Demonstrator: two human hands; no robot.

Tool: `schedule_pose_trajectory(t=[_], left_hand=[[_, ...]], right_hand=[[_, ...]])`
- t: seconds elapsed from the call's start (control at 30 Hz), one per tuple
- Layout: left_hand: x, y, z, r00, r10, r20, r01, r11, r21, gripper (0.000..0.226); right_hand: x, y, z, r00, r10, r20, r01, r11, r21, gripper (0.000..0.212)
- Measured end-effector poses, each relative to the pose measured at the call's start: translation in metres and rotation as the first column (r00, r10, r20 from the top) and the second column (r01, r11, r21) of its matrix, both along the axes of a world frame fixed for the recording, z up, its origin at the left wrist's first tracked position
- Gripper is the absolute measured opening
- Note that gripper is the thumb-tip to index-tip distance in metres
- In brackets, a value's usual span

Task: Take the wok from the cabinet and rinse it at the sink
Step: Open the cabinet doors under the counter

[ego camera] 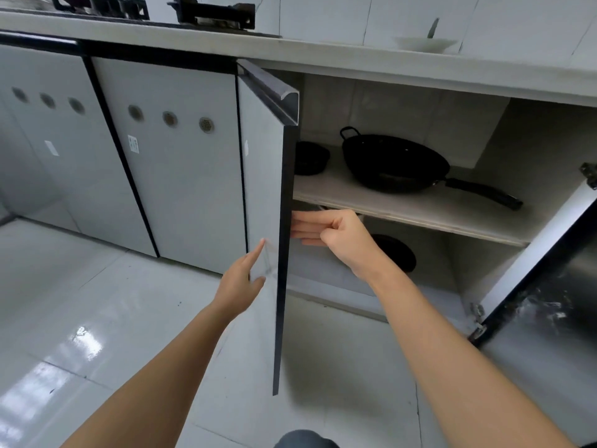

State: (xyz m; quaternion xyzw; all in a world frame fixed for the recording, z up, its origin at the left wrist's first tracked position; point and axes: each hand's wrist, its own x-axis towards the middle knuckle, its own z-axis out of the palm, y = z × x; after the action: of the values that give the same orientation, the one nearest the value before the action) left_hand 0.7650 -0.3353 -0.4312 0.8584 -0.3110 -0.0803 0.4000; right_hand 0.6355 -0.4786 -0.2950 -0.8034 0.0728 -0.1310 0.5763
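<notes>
A black wok (394,163) with a long black handle pointing right sits on the upper shelf (403,206) of the open cabinet. The left cabinet door (268,195) stands edge-on to me, swung out. My left hand (240,282) lies against the door's outer face with straight fingers. My right hand (326,229) is on the inner side of the door near its edge, its straight fingers touching the door. Both hands are below and left of the wok, apart from it.
A small black pot (310,158) sits left of the wok, partly behind the door. A dark round item (397,253) lies on the lower shelf. The right door (546,286) hangs open. A gas stove (213,12) and white bowl (424,43) are on the counter.
</notes>
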Motion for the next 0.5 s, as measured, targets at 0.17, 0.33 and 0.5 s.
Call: schedule_pose_trajectory(t=[0.17,0.33,0.5], left_hand=[[0.014,0.037,0.000,0.999,-0.005,-0.042,0.004,1.000,-0.021,0.067],[0.035,0.082,-0.007,0.997,0.015,-0.072,-0.014,1.000,0.010,0.056],[0.047,0.127,-0.006,0.999,0.010,-0.030,-0.010,1.000,0.010,0.052]], right_hand=[[0.032,0.035,0.004,0.997,0.080,0.013,-0.080,0.997,0.015,0.073],[0.062,0.075,-0.001,0.980,0.194,0.046,-0.193,0.981,-0.016,0.074],[0.093,0.108,-0.001,0.958,0.286,0.031,-0.283,0.955,-0.085,0.073]])
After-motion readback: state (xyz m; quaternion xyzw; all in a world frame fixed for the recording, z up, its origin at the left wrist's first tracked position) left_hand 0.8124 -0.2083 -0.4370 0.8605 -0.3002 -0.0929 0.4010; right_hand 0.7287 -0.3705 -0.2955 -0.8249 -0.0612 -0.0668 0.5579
